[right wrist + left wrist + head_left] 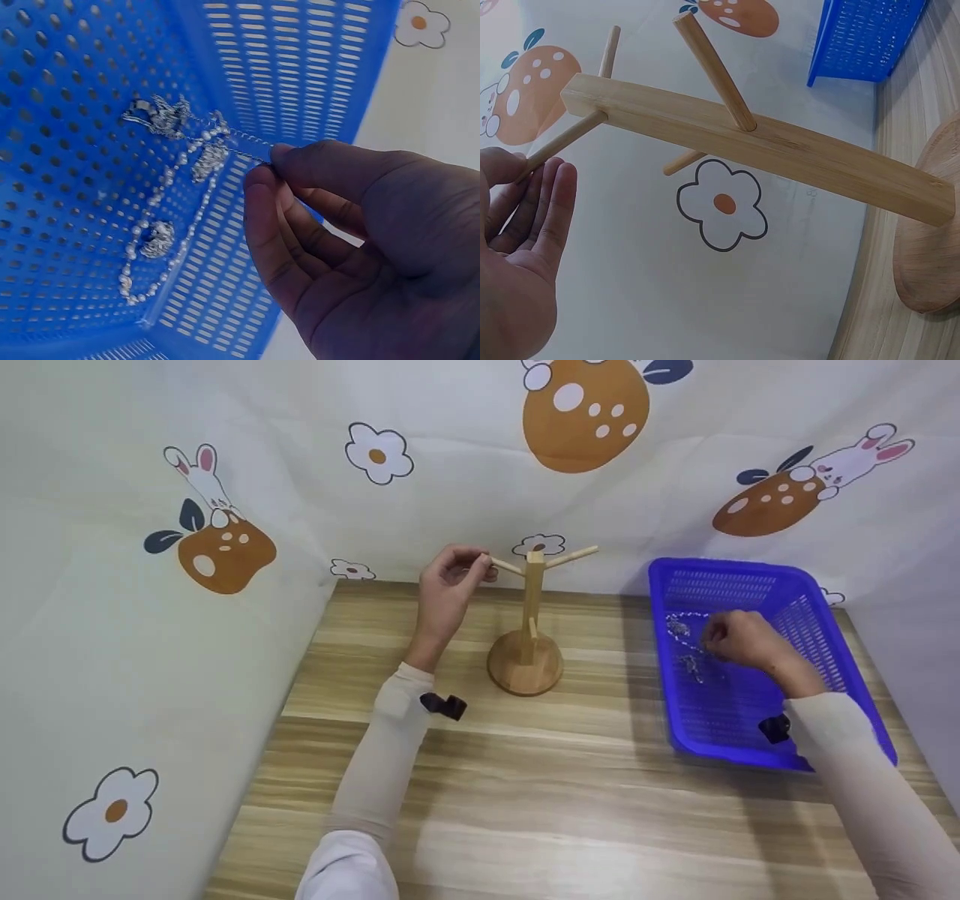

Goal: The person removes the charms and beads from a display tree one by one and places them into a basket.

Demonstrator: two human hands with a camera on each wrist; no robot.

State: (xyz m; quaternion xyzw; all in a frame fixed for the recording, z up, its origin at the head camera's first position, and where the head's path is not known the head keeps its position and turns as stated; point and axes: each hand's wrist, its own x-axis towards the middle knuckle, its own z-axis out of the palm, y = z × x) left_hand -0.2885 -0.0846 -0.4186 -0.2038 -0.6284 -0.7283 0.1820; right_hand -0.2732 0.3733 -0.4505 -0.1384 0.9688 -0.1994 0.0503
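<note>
A wooden stand [532, 607] with slanted pegs rises from a round base at the back of the table [525, 810]. My left hand [480, 562] pinches the tip of its left peg [562, 142]; in the left wrist view my left hand [525, 169] has thumb and fingers closing on that tip. My right hand [709, 639] reaches into the blue basket [750, 574]. There, my right hand [266, 161] pinches a thin silver chain [240, 146] between thumb and forefinger. Pearl necklaces [169, 180] with silver pendants lie tangled on the basket floor.
A cloth backdrop [450, 450] printed with flowers, rabbits and mushrooms hangs close behind and on both sides. The basket stands at the table's right side, its near edge by my right forearm. Bare wood lies in front of the stand.
</note>
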